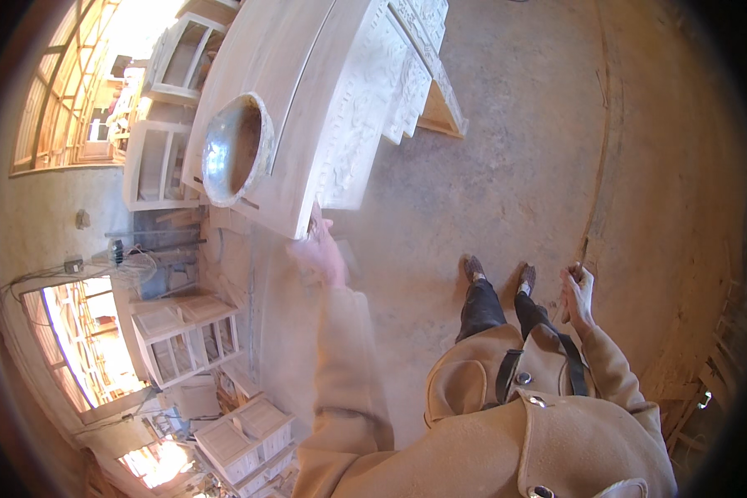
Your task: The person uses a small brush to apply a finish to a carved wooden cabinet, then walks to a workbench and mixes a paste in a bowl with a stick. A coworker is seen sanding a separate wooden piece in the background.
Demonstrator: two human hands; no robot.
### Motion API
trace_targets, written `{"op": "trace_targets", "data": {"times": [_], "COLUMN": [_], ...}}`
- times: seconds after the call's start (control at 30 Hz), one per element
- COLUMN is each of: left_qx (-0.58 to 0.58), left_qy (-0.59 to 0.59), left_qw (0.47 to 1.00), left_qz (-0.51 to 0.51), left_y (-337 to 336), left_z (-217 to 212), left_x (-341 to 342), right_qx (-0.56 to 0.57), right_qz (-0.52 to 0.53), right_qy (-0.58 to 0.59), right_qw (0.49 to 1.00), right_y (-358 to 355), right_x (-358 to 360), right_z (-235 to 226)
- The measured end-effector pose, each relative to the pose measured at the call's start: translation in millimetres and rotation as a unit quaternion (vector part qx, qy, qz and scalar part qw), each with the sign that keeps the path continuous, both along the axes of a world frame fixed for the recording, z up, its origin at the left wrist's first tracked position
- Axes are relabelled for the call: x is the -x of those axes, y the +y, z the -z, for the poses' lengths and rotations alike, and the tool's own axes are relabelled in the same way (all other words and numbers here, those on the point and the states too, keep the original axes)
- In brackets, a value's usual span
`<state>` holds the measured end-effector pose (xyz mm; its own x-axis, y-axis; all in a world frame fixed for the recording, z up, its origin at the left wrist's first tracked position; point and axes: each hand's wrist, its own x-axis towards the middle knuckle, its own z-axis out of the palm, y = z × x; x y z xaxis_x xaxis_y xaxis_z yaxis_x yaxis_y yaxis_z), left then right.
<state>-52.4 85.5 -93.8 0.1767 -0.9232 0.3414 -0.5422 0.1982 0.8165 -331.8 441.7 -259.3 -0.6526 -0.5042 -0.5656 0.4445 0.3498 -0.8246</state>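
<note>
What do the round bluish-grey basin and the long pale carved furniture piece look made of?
Round bluish-grey basin: perhaps metal or plastic; its glossy-looking outside fits either. Long pale carved furniture piece: probably wood, seemingly unvarnished; joined matte boards and carved relief suggest it.

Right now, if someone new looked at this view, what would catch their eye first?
Probably the big pale wooden piece with a carved side, reaching down from the upper edge left of centre, with the left hand, blurred, at its near corner. Next might be the round bowl on its flat surface, then the glaring window in the wall at lower left.
</note>
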Motion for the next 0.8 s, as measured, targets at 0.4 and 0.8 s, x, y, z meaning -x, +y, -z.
{"op": "trace_targets", "data": {"times": [0.4, 0.8], "left_qx": [-0.044, -0.149], "left_qy": [0.013, 0.084], "left_qw": [0.998, 0.985], "left_qz": [0.041, -0.025], "left_y": [26.3, 17.3], "left_z": [36.4, 24.8], "left_x": [-10.4, -1.6], "right_qx": [0.002, 0.001], "right_qz": [-0.027, 0.040], "right_qy": [0.019, -0.027], "right_qw": [0.999, 0.999], "right_y": [5.2, 31.0], "right_x": [-14.1, -8.1], "right_z": [10.2, 4.9]}}
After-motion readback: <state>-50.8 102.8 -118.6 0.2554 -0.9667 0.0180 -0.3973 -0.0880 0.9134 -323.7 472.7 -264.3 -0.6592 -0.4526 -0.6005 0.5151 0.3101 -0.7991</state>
